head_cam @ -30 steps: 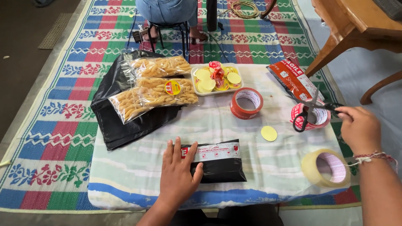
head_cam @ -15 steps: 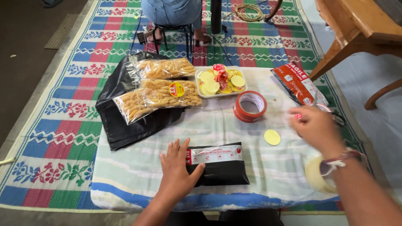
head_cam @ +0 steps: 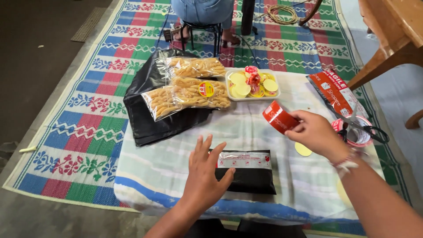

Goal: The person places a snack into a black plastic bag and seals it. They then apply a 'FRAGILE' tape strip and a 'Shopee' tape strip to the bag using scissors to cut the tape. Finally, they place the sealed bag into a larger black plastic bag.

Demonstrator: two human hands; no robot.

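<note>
Right hand (head_cam: 316, 133) grips a red tape roll (head_cam: 279, 117) between thumb and fingers, lifted off the bench (head_cam: 167, 167), over its middle toward the right side. Roll is tilted: its core axis runs roughly from upper left to lower right, outer red band facing the camera, and it sticks out from the fingers toward the left and far side. Left hand (head_cam: 203, 174) lies flat, fingers spread wide, pressing the left end of a black mailer parcel (head_cam: 246, 172) with a red-and-white label strip; it holds nothing. Parcel sits near the front edge of the bench, long axis parallel to that edge, label strip along its far side. Tape roll is above and beyond the parcel's right end, well apart from the left hand, not touching the parcel. Yellow round sticker (head_cam: 303, 150) lies on the cloth just under the right hand, partly hidden. Behind, toward the far edge: white tray (head_cam: 229, 90) of yellow stickers, clear bags of pasta-like snacks (head_cam: 189, 92) on a stack of black bags (head_cam: 150, 114) at the far left corner. Scissors (head_cam: 368, 130) rest on another tape roll (head_cam: 359, 136) at the right edge, beside a red-printed packet (head_cam: 337, 92).
</note>
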